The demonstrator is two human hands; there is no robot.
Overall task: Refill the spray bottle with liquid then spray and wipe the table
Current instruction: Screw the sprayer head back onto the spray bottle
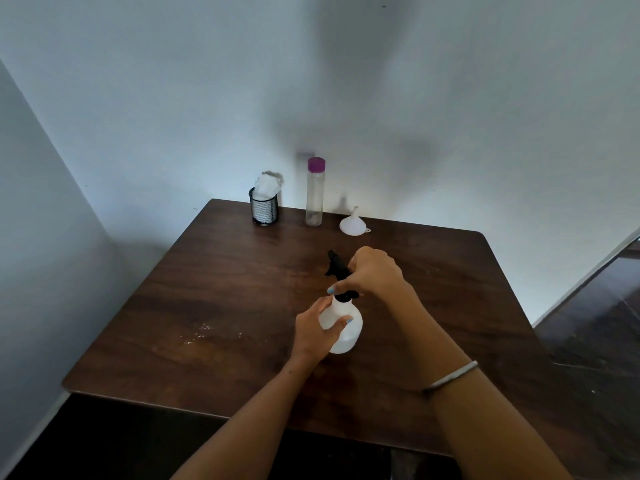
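Spray bottle [343, 323]: we find it just right of frame centre, its base on the dark wooden table [214, 289].
Long axis: close to vertical, with the neck leaning slightly toward the top of the frame.
Spray head [337, 265]: black; its nozzle points to the upper left of the frame.
Left hand [313, 332]: closed around the white body from the left; 1 blue-painted nail shows on the front of the bottle.
Right hand [375, 271]: closed on the black head and collar from the right.
Hidden: we cannot see the collar joint under the right fingers, nor the left side of the body behind the left palm. We cannot make out any liquid level through the white plastic.
Upper centre: a clear bottle [315, 195] with a purple cap, upright; a white funnel [352, 222], spout up, to its right; a black mesh cup [264, 209] holding white cloth [267, 185] to its left.
Cut off: both forearms leave the frame at the bottom edge.
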